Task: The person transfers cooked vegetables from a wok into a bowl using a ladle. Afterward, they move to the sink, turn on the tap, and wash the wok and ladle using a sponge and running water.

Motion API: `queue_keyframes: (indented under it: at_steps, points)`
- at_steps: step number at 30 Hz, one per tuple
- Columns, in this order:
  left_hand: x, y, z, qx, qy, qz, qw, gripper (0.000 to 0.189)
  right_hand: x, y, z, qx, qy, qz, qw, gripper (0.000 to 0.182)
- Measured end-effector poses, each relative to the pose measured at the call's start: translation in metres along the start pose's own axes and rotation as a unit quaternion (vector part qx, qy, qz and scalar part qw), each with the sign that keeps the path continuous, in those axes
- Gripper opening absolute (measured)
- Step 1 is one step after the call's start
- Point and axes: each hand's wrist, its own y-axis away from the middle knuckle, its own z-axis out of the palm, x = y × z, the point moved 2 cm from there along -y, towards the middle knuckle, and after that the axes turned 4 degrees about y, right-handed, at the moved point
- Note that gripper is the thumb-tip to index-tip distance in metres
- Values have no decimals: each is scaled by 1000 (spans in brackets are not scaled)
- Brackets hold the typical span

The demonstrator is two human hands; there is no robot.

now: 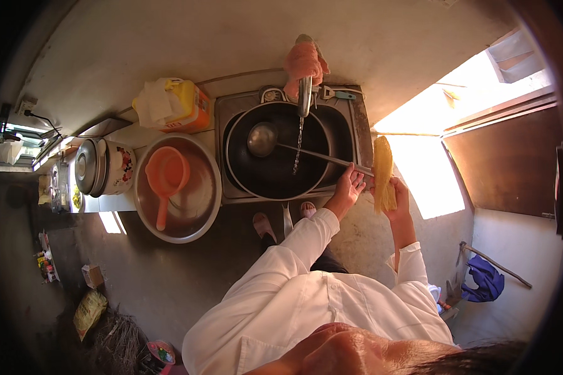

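Observation:
A long-handled metal ladle slants across a black wok, its bowl over the wok's left half. My left hand is at the ladle's handle, palm partly turned up and fingers loosely curled, thumb side against the metal. My right hand grips a long yellow loofah-like scrubber, which hides the handle's end. Whether my right fingers also touch the handle is hidden. Water runs from a metal faucet into the wok, which sits in a steel sink.
Left of the sink, a wide metal basin holds an orange plastic dipper. Behind it stands a yellow-orange plastic jug. A lidded pot is farther left. A pink cloth wraps the faucet; a teal-handled tool lies behind the sink.

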Motion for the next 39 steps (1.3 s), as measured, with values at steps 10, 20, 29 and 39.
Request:
queue_keyframes:
  at_steps: [10, 20, 29, 39]
  points:
    - [11, 73, -16, 29, 49, 162, 985, 23, -43, -7, 15, -119, -26, 56, 991, 47]
    - [71, 243, -79, 94, -207, 72, 971, 16, 37, -101, 68, -152, 203, 124, 959, 51]
    - [82, 269, -63, 139, -180, 67, 971, 16, 120, -198, 160, -211, 790, -59, 573, 48]
    - [75, 273, -31, 165, -103, 63, 979, 20, 164, -267, 155, -319, 852, -169, 378, 30]
